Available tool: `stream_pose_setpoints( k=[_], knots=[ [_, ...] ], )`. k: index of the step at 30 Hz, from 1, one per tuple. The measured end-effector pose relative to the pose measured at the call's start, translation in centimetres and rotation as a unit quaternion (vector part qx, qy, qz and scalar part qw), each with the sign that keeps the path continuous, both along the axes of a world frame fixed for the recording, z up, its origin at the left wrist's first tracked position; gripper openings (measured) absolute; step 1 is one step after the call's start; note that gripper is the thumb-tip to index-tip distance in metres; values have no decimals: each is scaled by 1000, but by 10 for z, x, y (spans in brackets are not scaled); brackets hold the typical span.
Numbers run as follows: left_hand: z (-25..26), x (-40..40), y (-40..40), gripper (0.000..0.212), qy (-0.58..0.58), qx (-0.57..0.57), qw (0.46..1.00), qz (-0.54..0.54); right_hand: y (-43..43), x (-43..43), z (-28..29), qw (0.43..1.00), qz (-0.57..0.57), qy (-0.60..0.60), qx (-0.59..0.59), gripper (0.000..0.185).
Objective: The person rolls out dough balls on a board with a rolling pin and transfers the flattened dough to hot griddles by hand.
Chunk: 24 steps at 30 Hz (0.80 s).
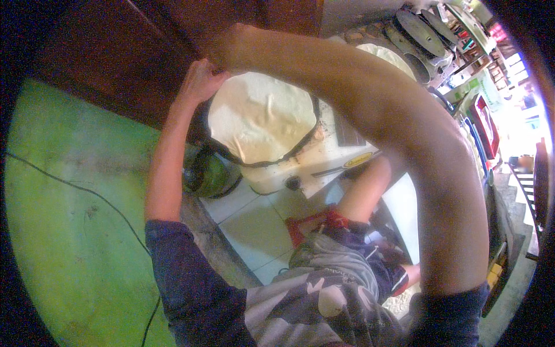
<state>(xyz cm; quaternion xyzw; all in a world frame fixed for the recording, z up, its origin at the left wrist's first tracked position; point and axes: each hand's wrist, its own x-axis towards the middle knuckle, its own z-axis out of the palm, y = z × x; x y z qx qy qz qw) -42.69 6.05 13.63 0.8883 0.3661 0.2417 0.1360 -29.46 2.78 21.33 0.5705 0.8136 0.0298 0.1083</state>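
Note:
A thin, round sheet of pale dough (264, 115) lies over a dark round pan (299, 151) on a white gas stove (271, 175). Its surface is wrinkled in places. My left hand (201, 81) is at the upper-left edge of the sheet, fingers curled, a fingertip or thumb touching or very near the rim. My right hand (223, 48) meets it there, with the arm crossing over the top of the view. That hand is dark and blurred, and its fingertips are hidden. Whether either hand grips the dough cannot be told.
A dark brown wooden panel (112, 56) rises behind my hands. The green wall (78, 195) with a black cable (108, 204) is at left. A green rounded container (210, 175) stands beside the stove. Another pale sheet (386, 56) and dark round pans (418, 32) lie beyond my right arm.

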Motion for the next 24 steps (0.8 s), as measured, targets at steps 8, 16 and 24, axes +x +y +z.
stream_pose_setpoints(
  k=[8, 16, 24],
  knots=[
    [9, 19, -13, 35, -33, 41, 998, -37, -28, 21, 14, 997, 62, -24, 38, 28],
    [8, 11, -15, 32, 3, 70, 997, -11, -40, 26, 21, 993, 107, -17, 50, 23],
    [23, 15, -27, 33, 30, 36, 999, 25, -53, 30, 34, 996, 47, 72, 10, 21]
  ],
)
